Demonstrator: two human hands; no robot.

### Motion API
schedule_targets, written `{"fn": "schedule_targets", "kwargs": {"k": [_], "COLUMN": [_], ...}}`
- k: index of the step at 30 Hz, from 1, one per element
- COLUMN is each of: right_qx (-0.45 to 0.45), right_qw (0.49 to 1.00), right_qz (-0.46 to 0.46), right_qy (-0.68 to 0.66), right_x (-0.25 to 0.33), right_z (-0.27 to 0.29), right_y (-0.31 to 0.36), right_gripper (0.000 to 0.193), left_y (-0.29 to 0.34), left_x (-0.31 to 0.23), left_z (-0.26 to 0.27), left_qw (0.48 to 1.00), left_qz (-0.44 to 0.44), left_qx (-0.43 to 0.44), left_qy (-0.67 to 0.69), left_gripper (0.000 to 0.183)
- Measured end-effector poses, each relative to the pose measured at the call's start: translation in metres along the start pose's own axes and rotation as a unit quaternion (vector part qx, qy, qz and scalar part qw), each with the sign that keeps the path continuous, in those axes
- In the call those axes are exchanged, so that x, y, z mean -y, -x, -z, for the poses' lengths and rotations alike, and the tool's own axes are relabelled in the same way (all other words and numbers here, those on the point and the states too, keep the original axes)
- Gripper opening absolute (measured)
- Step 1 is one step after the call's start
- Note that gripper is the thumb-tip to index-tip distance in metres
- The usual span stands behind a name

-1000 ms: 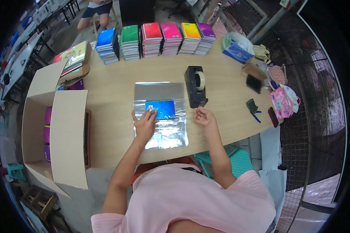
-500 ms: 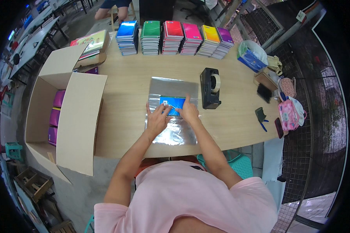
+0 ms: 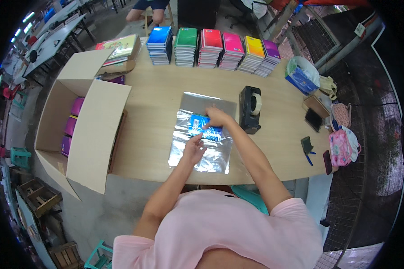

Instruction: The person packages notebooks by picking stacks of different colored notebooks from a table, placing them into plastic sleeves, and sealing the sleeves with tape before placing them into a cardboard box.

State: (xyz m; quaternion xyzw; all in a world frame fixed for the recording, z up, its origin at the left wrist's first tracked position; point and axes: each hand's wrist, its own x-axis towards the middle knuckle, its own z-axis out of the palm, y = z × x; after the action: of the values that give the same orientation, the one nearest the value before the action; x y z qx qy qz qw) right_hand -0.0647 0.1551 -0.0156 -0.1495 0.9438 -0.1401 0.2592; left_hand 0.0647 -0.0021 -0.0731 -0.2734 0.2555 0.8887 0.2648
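Note:
A small blue notebook (image 3: 195,122) lies on sheets of clear, shiny plastic film (image 3: 186,154) at the middle of the table. Glare crosses its lower part, where film seems to cover it. My right hand (image 3: 217,117) reaches over the notebook's right half, fingers spread near its far edge and thumb lower down. My left hand (image 3: 194,150) hovers at the notebook's near edge, its fingers loosely bent and apart, with nothing seen in them. A black tape dispenser (image 3: 250,110) with a roll of tape stands just right of the film.
Several notebook stacks (image 3: 209,49) in different colours line the far edge. An open cardboard box (image 3: 96,130) with purple packs stands at the left. Along the right side are a blue bin (image 3: 302,76) with a bag liner, a black brush (image 3: 313,119), a dark green-and-blue tool (image 3: 307,149) and a pink pouch (image 3: 342,145).
My left hand has drawn back off the notebook toward me. My right hand has moved across its far side. More glare now shows over the notebook, and the whole view has shifted slightly.

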Motion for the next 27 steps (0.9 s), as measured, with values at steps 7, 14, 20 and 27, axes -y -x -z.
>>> {"fn": "schedule_targets", "kwargs": {"k": [7,14,20,27], "right_qx": [-0.251,-0.287,-0.242,-0.141], "right_qw": [0.864,0.796,0.938,0.913], "right_qz": [0.165,0.133,0.204,0.344], "right_qy": [-0.405,-0.517,-0.138,0.17], "right_x": [0.019,0.017,0.026,0.009], "right_z": [-0.042,-0.116,0.034,0.061], "right_y": [0.121,0.109,0.192,0.137], "right_gripper": [0.104,0.106,0.066,0.012], "left_y": [0.078,0.052,0.087,0.077], "left_x": [0.021,0.03,-0.009,-0.061], "left_z": [-0.054,-0.01,0.009,0.006], "left_qw": [0.756,0.731,0.545,0.417], "left_qz": [-0.447,-0.425,-0.598,-0.514], "left_qx": [0.028,0.031,-0.007,0.162], "left_qy": [-0.478,-0.533,-0.587,-0.732], "left_gripper": [0.11,0.106,0.072,0.065]}}
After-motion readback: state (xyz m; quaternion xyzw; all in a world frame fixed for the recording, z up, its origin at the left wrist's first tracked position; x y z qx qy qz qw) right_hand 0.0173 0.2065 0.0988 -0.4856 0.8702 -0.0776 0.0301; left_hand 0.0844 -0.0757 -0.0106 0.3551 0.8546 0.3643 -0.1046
